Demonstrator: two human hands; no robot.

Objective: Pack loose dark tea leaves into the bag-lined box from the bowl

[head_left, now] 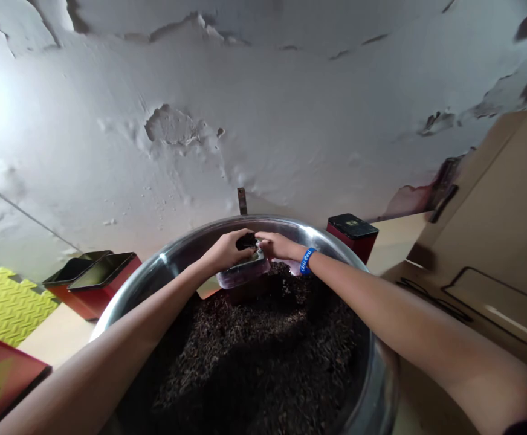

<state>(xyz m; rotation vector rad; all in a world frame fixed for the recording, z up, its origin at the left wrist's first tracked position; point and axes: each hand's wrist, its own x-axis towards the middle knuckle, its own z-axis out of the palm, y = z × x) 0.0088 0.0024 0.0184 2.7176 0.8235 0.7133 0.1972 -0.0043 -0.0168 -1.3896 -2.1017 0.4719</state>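
Observation:
A wide metal basin (179,246) holds a thick layer of dark, loose dried leaves (254,329) that look like tea. Near its far side stands a rectangular tin with a thin clear plastic bag (240,277) around its mouth; the tin's lower part is mostly hidden. My left hand (229,249) is closed over the tin's mouth, thumb and fingers curled at the plastic, with dark leaves showing between them. Beside it, my right hand (280,246), with a blue wristband (307,261), has its fingers bent together at the plastic's right edge.
Two open red tins (103,275) stand left of the basin, and another red tin (5,386) is nearer. A black-lidded red tin (353,232) is at the right. Beyond are a cardboard box (503,223), a yellow foam mat (5,299) and a peeling wall (281,133).

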